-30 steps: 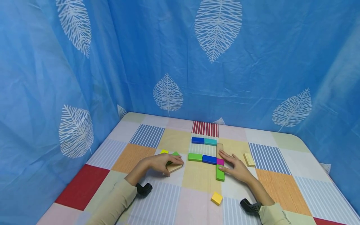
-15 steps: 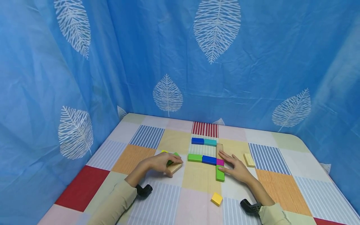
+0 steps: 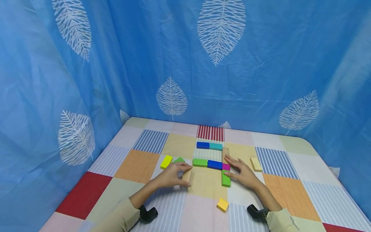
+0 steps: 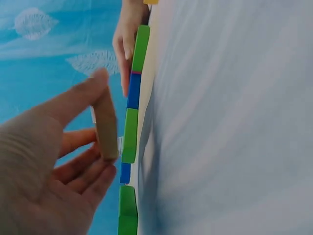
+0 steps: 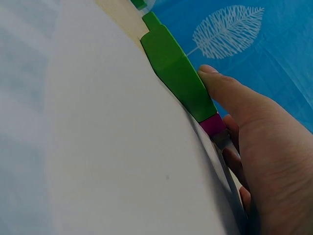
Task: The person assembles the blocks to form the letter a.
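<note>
My left hand (image 3: pixel 170 175) pinches a plain wooden block (image 3: pixel 186 175) between thumb and fingers, left of the laid-out blocks. In the left wrist view that block (image 4: pixel 105 125) looks raised off the table. Straight fingers of my right hand (image 3: pixel 244 174) rest along another plain wooden block (image 3: pixel 225 152), with the thumb touching a green block (image 3: pixel 226 179). Between these two lies a magenta block (image 3: pixel 226 167). From it a blue block (image 3: pixel 214 165) and a green block (image 3: pixel 200 162) run leftward. Farther back, a dark blue block (image 3: pixel 203 145) and a teal block (image 3: pixel 215 146) form a parallel row.
A yellow block (image 3: pixel 166 161) and a green block (image 3: pixel 178 159) lie behind my left hand. An orange-yellow block (image 3: pixel 223 205) sits nearer the front, and a pale wooden block (image 3: pixel 256 164) right of the layout. Blue curtains (image 3: pixel 185 64) border the patchwork-covered table.
My left hand has moved right and nearer with the wooden block, turning it lengthwise and uncovering the yellow and green blocks. The right hand stays in place.
</note>
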Demonstrator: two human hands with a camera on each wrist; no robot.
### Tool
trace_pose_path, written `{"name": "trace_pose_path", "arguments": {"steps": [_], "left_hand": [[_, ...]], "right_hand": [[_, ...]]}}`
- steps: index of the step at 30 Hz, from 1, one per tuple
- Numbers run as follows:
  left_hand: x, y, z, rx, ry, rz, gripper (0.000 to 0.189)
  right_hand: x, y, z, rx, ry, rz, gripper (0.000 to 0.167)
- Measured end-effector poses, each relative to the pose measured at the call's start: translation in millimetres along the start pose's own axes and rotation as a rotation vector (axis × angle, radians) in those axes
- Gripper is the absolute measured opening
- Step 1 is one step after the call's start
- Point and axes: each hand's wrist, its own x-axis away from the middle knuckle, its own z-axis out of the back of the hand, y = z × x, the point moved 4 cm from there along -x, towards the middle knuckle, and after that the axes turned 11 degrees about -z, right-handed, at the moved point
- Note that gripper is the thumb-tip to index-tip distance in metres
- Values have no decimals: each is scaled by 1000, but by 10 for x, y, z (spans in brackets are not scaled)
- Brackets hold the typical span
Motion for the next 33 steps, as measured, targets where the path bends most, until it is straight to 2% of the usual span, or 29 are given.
{"name": "trace_pose_path", "arguments": {"steps": [6, 10, 15, 21, 27, 33], "left_hand": [[15, -28, -95, -91, -19, 22, 67], [30, -63, -151, -116, -7, 21, 76], [77, -77, -133, -77, -8, 49, 85], [97, -94, -103, -25, -57, 27, 69], [51, -140, -139, -57, -15, 41, 65], [17, -166, -168, -89, 45, 83, 64]], "right_hand": [[14, 3, 4, 5, -2, 6, 68], [24, 2, 14, 0, 3, 6, 68], [10, 5, 3, -7, -2, 6, 68], [-1, 20, -1, 4, 4, 3, 69], [3, 17, 20, 13, 13, 7, 69], [0, 6, 13, 4, 2, 8, 69]]}}
